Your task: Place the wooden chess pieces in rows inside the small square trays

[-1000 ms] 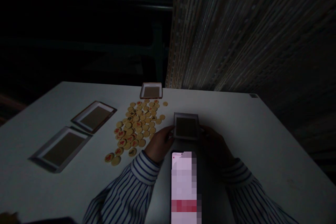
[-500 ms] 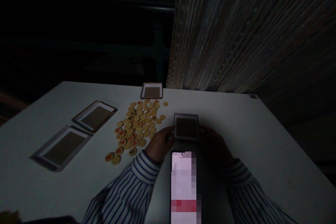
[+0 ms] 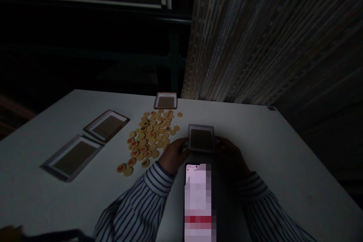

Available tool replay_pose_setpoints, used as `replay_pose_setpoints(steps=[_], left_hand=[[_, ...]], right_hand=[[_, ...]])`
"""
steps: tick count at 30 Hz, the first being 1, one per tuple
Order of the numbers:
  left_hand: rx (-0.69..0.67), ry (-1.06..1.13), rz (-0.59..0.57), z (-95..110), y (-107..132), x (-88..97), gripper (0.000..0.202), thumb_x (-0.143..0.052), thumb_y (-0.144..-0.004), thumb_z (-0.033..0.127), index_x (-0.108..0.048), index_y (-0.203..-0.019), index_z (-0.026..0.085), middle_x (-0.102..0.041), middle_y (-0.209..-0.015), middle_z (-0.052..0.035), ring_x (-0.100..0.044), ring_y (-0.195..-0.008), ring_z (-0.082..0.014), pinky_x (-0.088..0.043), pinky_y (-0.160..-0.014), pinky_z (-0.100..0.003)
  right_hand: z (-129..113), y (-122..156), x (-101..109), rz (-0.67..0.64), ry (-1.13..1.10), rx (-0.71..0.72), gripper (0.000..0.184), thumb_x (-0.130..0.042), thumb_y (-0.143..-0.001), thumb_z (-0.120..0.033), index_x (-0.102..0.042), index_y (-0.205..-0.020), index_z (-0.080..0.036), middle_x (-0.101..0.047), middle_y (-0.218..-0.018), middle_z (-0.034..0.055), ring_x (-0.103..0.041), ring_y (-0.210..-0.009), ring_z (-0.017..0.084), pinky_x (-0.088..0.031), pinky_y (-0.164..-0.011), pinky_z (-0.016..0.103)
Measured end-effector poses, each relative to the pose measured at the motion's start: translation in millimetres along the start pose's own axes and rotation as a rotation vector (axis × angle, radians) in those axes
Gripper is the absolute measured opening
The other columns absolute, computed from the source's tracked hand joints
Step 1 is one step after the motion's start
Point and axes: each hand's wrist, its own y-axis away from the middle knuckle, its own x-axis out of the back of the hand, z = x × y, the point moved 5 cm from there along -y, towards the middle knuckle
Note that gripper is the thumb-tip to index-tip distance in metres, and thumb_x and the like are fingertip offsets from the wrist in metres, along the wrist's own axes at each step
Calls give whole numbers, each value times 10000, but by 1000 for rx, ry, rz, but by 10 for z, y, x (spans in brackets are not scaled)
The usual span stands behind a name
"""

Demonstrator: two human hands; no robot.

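I'm holding the tray (image 3: 202, 138) clamped between my left hand (image 3: 173, 155) and right hand (image 3: 234, 155); round pieces (image 3: 152, 135) are lying leftward (left hand nearer).

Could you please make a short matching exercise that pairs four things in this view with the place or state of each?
Column one:
1. Phone
2. Round pieces
3. Hanging strands
4. Shallow box nearest the phone

Column two:
A. Between the left hand and right hand
B. Beyond the far edge of the table
C. Lit, between the striped sleeves
D. Spread in a loose cluster

Pairs: 1-C, 2-D, 3-B, 4-A
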Motion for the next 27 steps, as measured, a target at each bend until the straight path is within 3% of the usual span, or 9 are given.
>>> replay_pose_setpoints(steps=[7,13,20,27], left_hand=[[3,103,38,18,36,33,386,-545,-762,217,-548,-1138,129,-671,-932,-93,-628,-812,-169,-509,-754,-326],[-28,123,60,159,136,169,374,-550,-771,251,-560,-1126,134,-673,-906,-78,-622,-790,-154,-509,-737,-296],[-45,146,114,294,366,529,362,-539,-788,294,-566,-1123,158,-673,-930,-68,-620,-838,-162,-497,-796,-316],[87,237,251,119,613,1007,407,-570,-761,353,-578,-1100,128,-685,-916,-81,-639,-836,-182,-512,-804,-333]], right_hand=[[25,8,7,56,3,11,330,-441,-836,-307,-553,-1113,-165,-651,-971,109,-626,-826,206,-522,-727,380],[83,9,-33,47,-9,38,342,-427,-838,-299,-539,-1133,-168,-631,-1040,113,-616,-854,204,-514,-746,395],[66,-12,-1,86,76,68,349,-430,-821,-293,-565,-1119,-171,-631,-1048,106,-606,-885,212,-505,-761,395],[-76,-5,41,100,160,169,359,-422,-838,-348,-593,-1080,-146,-644,-1040,124,-600,-920,234,-501,-764,407]])
